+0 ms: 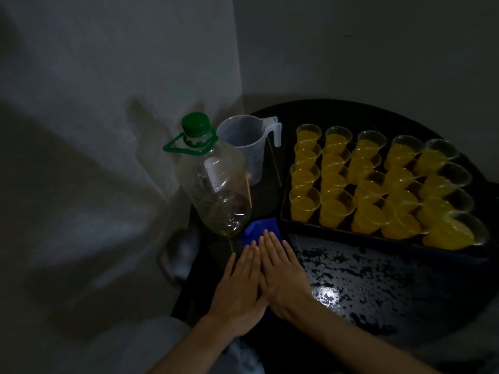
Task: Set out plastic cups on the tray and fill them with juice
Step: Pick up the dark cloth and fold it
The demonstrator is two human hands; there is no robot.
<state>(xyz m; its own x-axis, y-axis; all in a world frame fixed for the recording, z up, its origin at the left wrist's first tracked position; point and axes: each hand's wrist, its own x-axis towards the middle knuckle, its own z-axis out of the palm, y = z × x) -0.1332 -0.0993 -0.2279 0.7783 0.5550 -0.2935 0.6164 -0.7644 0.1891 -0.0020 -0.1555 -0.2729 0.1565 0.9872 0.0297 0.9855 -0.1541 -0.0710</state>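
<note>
Both hands lie flat, palms down and fingers straight, side by side at the near edge of a dark round table [378, 300], grasping nothing: the left hand [240, 290] at about 7 o'clock of the tabletop, the right hand [283, 276] touching it along the inner edge. Their fingertips rest on a blue cloth [259, 229] that shows just beyond them at 12 o'clock from the hands. At 2 o'clock from the hands stands a dark rectangular tray [351, 236], packed with clear plastic cups [305, 203] in rows, each holding yellow-orange juice [336, 211] (the room is dim, so the far rows blur together). At 11 o'clock from the hands a large clear bottle [216, 184] with a green cap [195, 124] and green carry handle stands near the table's left edge, looking nearly empty. Just behind it, toward 12 o'clock, is a translucent measuring jug [244, 141], its handle turned toward the tray. A bright glare spot sits on the wet-looking tabletop right of the right wrist.
</note>
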